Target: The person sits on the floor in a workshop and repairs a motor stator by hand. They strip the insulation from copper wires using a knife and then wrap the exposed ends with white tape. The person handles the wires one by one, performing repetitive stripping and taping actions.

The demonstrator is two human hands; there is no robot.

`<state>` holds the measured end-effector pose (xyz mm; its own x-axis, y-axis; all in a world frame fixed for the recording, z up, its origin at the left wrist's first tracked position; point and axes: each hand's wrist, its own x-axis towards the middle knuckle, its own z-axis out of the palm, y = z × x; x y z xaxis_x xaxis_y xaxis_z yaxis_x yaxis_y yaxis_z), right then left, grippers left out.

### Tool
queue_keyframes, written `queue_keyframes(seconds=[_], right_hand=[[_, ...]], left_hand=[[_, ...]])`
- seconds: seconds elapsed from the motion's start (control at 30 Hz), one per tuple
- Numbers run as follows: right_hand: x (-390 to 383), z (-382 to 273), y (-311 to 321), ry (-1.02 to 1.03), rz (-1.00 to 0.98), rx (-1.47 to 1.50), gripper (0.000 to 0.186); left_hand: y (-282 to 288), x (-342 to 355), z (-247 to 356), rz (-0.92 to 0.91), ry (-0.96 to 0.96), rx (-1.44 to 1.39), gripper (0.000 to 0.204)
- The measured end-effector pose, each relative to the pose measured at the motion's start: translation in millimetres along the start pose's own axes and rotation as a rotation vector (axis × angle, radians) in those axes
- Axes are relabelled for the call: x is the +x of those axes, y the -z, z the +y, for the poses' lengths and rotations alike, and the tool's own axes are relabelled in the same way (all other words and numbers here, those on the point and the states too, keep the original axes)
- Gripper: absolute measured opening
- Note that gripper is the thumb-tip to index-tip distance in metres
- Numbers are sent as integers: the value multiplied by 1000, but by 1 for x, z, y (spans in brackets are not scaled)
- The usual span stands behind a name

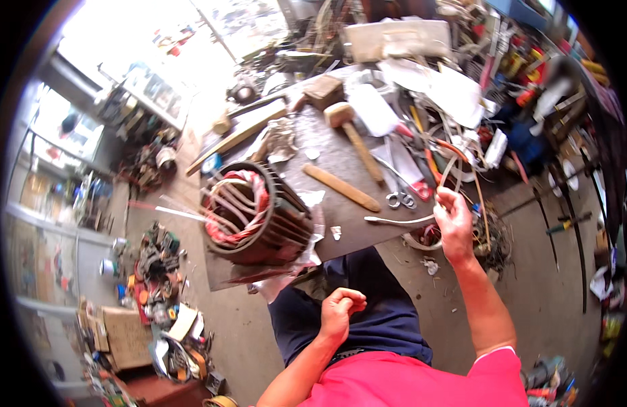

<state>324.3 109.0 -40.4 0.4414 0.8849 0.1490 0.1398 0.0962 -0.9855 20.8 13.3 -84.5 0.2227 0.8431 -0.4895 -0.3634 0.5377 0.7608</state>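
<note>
My right hand (452,224) grips a thin white flexible sleeve (401,220) at the table's right front, beside orange-handled tools and loose strands. My left hand (337,315) is closed over my lap, below the table edge; whatever it may hold is hidden. A motor stator (286,217) with a ribbed housing, red insulation and pale sleeved leads stands at the left front on crumpled plastic. A flat wooden stick (340,188), a wooden mallet (358,146) and scissors (401,199) lie on the dark table (296,261) between the stator and my right hand.
The tabletop's back and right hold heaped tools, wires, white sheets (456,95), a wooden block (324,91) and a long wooden bar (235,136). Motor parts and cardboard boxes (127,336) crowd the floor at left. A bundle (496,251) sits below the table's right edge; dark rods (571,217) stand at right.
</note>
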Motion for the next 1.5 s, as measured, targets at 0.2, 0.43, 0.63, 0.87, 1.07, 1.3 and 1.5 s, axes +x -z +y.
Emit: queue_keyframes(seconds=[0.2,0.43,0.63,0.87,1.07,1.3,1.5], right_hand=[[-22,0,-44,-19,-231,-123,36],[-20,-17,-103,406,-396,-521,40],[-2,-4,-145,573,-446,-775,38],[19,36,-167,589,-349,-942,27],[27,42,-173,625,-259,-1095,52],[35,83,-144,767,-321,-1156,62],[34,73,-158,797,-308,-1080,63]], left_hand=[[-2,-11,8,11,-123,75,25],[-5,-19,18,-21,-169,173,23],[2,-25,33,-79,-272,244,22],[20,-48,76,-135,-631,391,21],[63,-62,129,21,-1207,410,33],[158,17,229,593,-1409,714,22],[204,159,282,673,-874,1209,22]])
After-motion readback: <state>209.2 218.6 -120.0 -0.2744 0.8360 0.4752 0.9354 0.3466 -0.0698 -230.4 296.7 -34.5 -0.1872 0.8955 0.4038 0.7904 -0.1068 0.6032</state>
